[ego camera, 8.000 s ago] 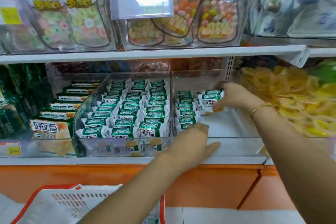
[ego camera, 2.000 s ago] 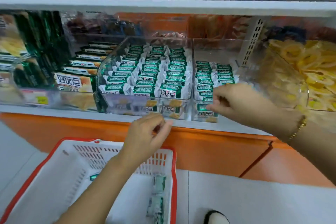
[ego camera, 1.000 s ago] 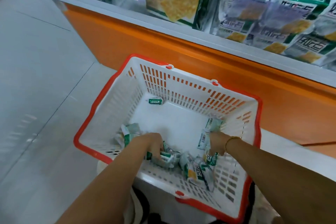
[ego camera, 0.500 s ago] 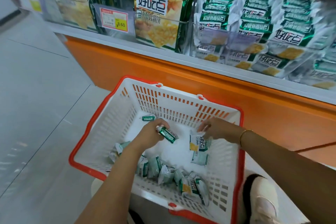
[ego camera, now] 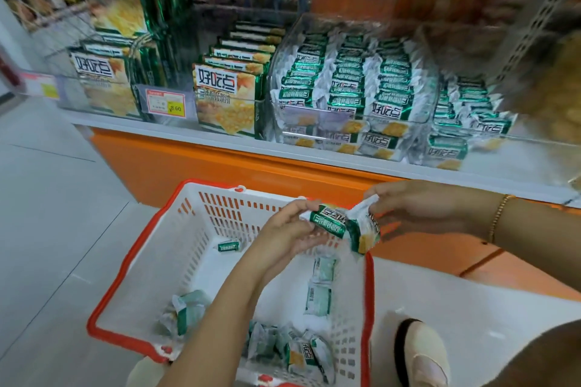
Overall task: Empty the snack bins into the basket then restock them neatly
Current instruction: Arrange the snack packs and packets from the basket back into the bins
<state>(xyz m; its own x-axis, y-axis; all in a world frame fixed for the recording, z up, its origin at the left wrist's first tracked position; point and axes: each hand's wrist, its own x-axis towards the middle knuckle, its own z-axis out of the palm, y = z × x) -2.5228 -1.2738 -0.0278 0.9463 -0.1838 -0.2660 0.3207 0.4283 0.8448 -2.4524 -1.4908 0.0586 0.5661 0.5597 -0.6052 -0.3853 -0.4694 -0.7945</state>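
Two packets (ego camera: 330,222) now aloft over basket (ego camera: 226,214)

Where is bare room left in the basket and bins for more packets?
The basket floor is bare between the lone packet and the near-left heap. The right bin looks bare right of its rows. The middle bin is packed full.

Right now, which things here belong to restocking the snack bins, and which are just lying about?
Job: green-and-white snack packets held by left hand and right hand; loose packets in red-rimmed white plastic basket; full clear plastic bin; part-filled clear plastic bin.
Idle: large green cracker boxes, pink-and-yellow price tag, beige shoe.
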